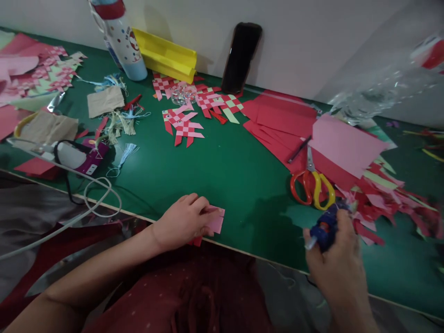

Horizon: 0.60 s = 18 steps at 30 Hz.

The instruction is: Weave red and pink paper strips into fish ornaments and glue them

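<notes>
My left hand (183, 219) rests near the front edge of the green table (229, 166), fingers curled over a small pink woven paper piece (215, 221). My right hand (338, 259) is closed round a blue glue gun (324, 227), held just above the table's front edge. Right behind it lie scissors with orange and yellow handles (312, 185).
Red and pink paper sheets (294, 125) and cut strips (385, 199) cover the right side. Woven paper fish (183, 125) lie mid-table. A bottle (121, 37), yellow folded paper (166, 55) and a dark phone (242, 58) stand by the wall. A white cable (86, 203) loops at the left.
</notes>
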Tool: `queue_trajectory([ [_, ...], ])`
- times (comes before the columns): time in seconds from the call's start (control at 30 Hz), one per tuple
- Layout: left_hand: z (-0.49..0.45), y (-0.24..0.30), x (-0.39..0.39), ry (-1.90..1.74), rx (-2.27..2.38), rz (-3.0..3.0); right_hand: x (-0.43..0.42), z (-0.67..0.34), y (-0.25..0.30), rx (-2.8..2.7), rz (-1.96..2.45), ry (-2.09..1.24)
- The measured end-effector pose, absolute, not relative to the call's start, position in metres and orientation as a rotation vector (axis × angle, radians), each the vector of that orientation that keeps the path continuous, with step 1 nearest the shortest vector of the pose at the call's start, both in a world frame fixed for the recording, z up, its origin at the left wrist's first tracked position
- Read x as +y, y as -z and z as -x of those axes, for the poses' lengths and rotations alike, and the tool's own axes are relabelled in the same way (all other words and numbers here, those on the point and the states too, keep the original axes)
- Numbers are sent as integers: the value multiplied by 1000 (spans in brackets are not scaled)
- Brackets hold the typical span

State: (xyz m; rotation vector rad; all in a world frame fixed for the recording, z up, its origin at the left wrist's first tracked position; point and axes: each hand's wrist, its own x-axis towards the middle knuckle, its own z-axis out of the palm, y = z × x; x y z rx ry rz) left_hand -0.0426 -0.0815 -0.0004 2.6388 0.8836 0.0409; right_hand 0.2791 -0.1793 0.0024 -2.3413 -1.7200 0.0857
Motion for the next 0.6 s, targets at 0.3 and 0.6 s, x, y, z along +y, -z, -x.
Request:
queue_trajectory([
  [0.3, 40, -6, -84, 15, 903, -2646, -177, -286, 1, -1762, 2500, -31],
  [0.6, 52, 4, -81, -207, 825, -2613, -180, -216, -15, -2094, 1941, 105],
])
